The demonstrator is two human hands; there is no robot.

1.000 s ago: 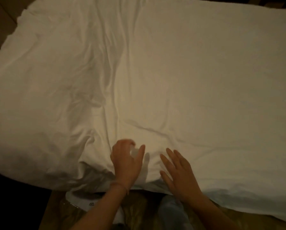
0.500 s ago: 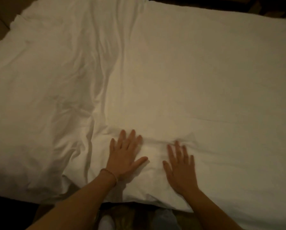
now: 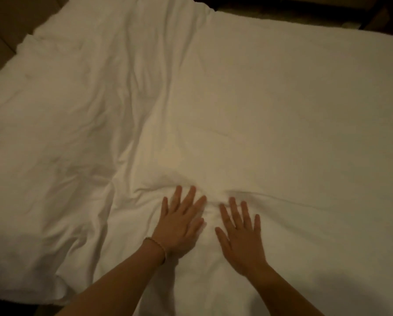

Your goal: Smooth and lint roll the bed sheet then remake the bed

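Sheet: white bed sheet (image 3: 282,110) under both palms, creased ahead of fingertips.
Hands: left hand (image 3: 179,226) and right hand (image 3: 241,236) flat, fingers spread, gripping nothing.
Change: both farther up the sheet than half a second ago.

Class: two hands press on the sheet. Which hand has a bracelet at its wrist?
The left hand: a thin bracelet circles its wrist. The right hand, flat on the sheet beside it, has a bare wrist.

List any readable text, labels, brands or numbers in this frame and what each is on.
None. No text, label, brand or number shows anywhere in the head view.
The white bed sheet is plain, with wrinkles only.
The left hand and right hand lie flat on it, fingers spread, holding nothing printed.
The bracelet on the left wrist shows no marking that can be made out.
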